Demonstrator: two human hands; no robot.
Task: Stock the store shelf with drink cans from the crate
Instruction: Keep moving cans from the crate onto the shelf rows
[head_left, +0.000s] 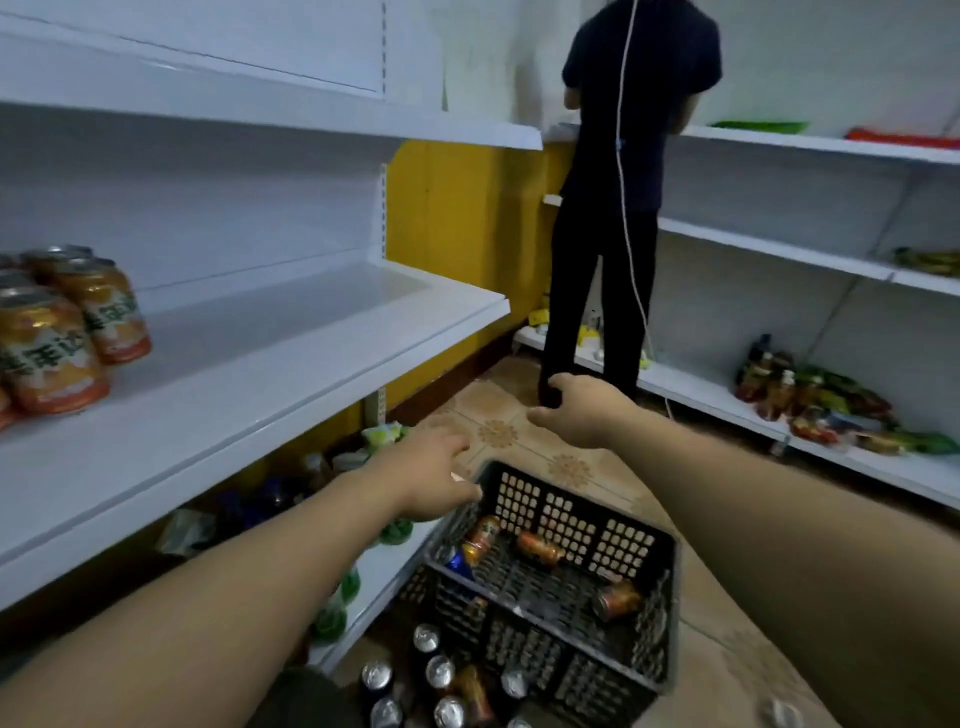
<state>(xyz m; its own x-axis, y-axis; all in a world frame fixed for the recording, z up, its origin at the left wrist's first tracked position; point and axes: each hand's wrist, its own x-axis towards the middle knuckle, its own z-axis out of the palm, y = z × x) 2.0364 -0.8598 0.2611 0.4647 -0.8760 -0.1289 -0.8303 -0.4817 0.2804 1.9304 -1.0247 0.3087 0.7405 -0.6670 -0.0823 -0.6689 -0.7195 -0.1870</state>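
Black crate (631, 613) on the tiled floor (524, 431), beside the white shelf (291, 358). We counted a few orange cans (540, 548) lying loose inside. Stocked cans (57, 338) stood at the shelf's far left. Our left hand (431, 478) hovered over the crate's corner, fingers released. Our right hand (576, 410) hung beyond the crate, fingers loosely curled, holding nothing. Upright cans (439, 673) stood near the crate.

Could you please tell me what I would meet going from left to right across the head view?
First the orange cans, then the left hand, then the right hand, then the snack packets.
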